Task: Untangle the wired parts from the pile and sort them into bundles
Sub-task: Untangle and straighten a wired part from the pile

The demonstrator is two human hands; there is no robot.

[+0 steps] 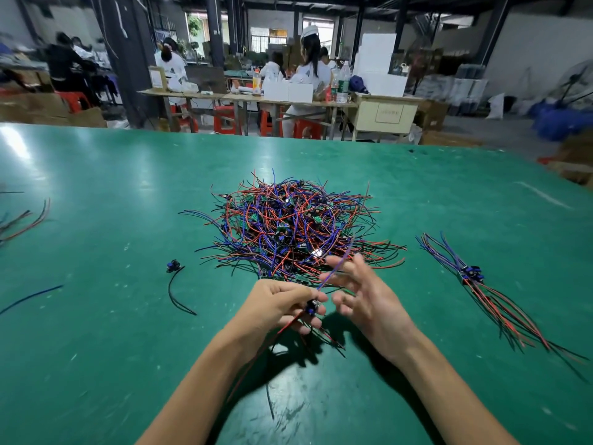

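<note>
A tangled pile (288, 226) of red, blue and black wired parts with small green boards lies mid-table on the green table (112, 187). Just in front of it, my left hand (282, 305) pinches one wired part (312, 307) by its blue connector; its red and black leads hang below, and a blue lead rises toward my right hand. My right hand (362, 293) is blurred, fingers spread, beside that blue lead, gripping nothing that I can make out. A sorted bundle (475, 281) of wired parts lies to the right.
A single part with a black lead (175, 284) lies left of the pile. Loose wires (29, 220) and a blue wire (32, 298) rest near the left edge. Beyond the table's far edge, people sit at workbenches with red stools and boxes.
</note>
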